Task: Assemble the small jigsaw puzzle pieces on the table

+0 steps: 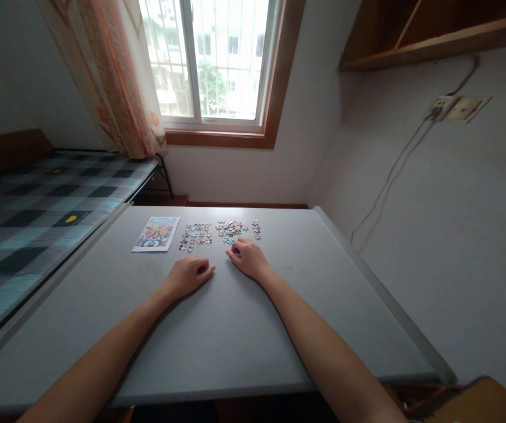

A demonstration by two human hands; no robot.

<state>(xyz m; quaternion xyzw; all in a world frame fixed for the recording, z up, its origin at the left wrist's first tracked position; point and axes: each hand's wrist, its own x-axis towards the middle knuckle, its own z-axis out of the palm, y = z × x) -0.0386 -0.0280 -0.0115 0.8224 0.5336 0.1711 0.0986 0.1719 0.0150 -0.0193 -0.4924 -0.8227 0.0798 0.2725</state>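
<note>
Several small jigsaw puzzle pieces lie on the white table. A loose pile of jigsaw pieces (231,229) is in the middle, a spaced-out group of pieces (197,234) lies to its left, and a narrow column of pieces (257,229) to its right. My right hand (247,257) rests at the near edge of the pile, fingers curled down; whatever they hold, if anything, is hidden. Loosely closed, my left hand (190,275) lies on the table just nearer than the left group, with no piece visible in it.
A printed picture sheet (156,235) lies left of the pieces on the table (217,341). Left of the table stands a bed with a checked mattress (59,217). A wall with a socket (444,108) and hanging cable is at right; a curtained window (208,64) is ahead.
</note>
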